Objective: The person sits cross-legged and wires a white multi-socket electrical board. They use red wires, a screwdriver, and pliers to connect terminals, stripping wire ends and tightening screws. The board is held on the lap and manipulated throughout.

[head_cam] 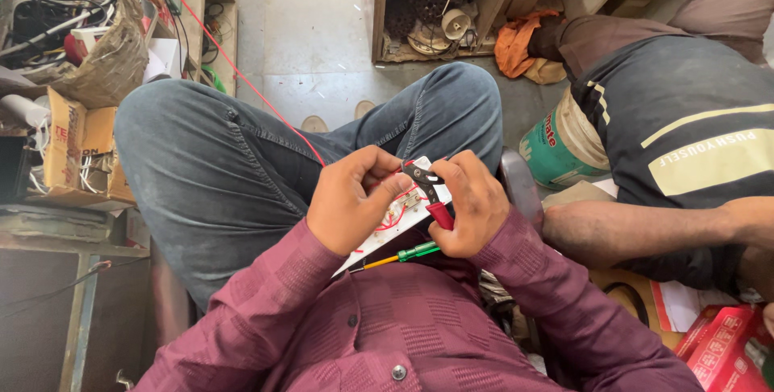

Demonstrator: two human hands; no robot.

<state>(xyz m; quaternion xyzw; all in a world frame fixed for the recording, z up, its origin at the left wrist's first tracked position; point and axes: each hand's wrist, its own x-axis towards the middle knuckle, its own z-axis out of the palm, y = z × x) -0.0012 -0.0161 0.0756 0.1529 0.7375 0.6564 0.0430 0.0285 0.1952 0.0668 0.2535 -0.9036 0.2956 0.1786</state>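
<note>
My left hand grips a white flat board with thin red wires on it, held over my lap. My right hand is closed on red-handled pliers, whose dark jaws touch the wires on the board near my left thumb. A green-and-yellow screwdriver lies under the board against my maroon shirt. A long red wire runs from the board up across my jeans toward the upper left.
Another person sits close on the right, an arm resting beside my right elbow. A green-and-white bucket stands behind. Cardboard boxes and tangled cables crowd the left; wooden shelves are ahead; red boxes at lower right.
</note>
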